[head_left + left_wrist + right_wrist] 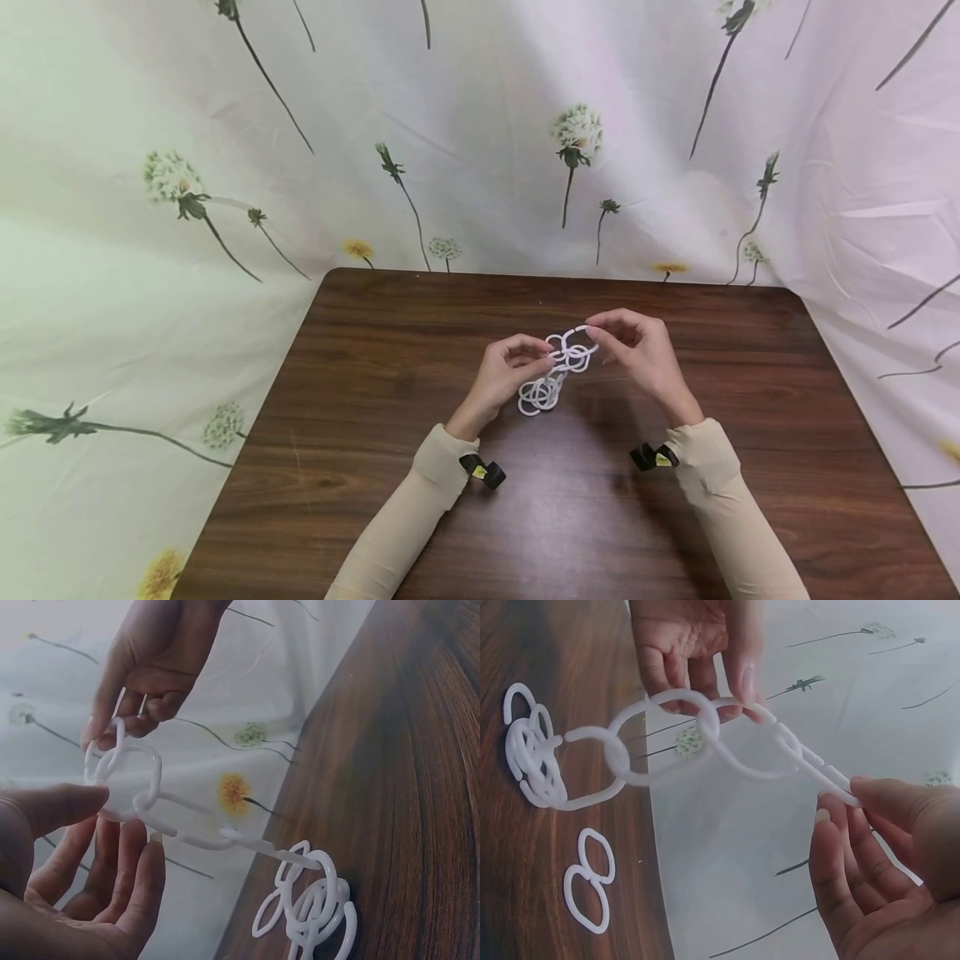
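- Beige sleeves (pixel 420 508) nearest the camera, one on each forearm, each with a small black clip-on device at the wrist (pixel 483 472); a yellow patch shows on it, no lettering legible.
- Left hand (pixel 508 372): thumb and fingertips pinch a link midway along the white plastic chain (pixel 558 367), seemingly to steady it while the other end is handled.
- Right hand (pixel 637 350): thumb and forefinger nip the chain's end link, held raised above the table (other fingers loosely curled, holding nothing).
- Chain spans between both hands, taut and level in the right wrist view (pixel 682 735); its remaining links trail down to a loose heap on the table (pixel 532 761), likely left lying so only the working end needs lifting.
- Two joined spare links (pixel 589 877) lie flat, just beside the heap and apart from it.
- Dark wood-grain table (pixel 375 375) under everything.
- Farthest: white cloth backdrop printed with dandelions (pixel 577 133). No brand or writing visible anywhere.
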A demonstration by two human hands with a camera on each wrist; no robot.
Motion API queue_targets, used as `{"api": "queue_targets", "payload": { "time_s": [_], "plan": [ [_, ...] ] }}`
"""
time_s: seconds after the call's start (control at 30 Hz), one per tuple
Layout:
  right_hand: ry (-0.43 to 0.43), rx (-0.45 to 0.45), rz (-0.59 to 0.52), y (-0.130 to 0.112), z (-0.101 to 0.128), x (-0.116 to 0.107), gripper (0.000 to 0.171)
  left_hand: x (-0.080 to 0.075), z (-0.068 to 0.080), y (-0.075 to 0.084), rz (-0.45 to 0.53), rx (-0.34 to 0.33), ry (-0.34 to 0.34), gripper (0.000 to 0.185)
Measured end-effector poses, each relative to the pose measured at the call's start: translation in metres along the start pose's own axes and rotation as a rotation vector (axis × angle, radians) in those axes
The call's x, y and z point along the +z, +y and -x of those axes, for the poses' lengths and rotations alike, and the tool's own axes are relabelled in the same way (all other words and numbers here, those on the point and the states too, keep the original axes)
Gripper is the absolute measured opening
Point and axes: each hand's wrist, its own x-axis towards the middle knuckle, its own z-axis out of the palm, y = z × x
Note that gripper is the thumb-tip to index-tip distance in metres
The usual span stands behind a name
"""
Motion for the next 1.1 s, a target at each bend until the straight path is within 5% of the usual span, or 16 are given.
{"api": "queue_targets", "payload": {
  "time_s": [0.43, 0.73, 1.1],
  "plan": [
    [0.04, 0.071, -0.097, 0.02, -0.003, 0.0, 0.029, 0.0, -0.001, -0.003, 0.004, -0.001, -0.032, 0.03],
    [0.024, 0.085, -0.157, 0.002, -0.002, 0.005, 0.03, 0.004, -0.008, 0.001, 0.127, -0.01, 0.03, 0.026],
    [0.041, 0.107, -0.231, 0.028, -0.005, 0.012, 0.035, 0.007, -0.012, 0.005, 0.308, -0.09, 0.038, 0.03]
  ]
}}
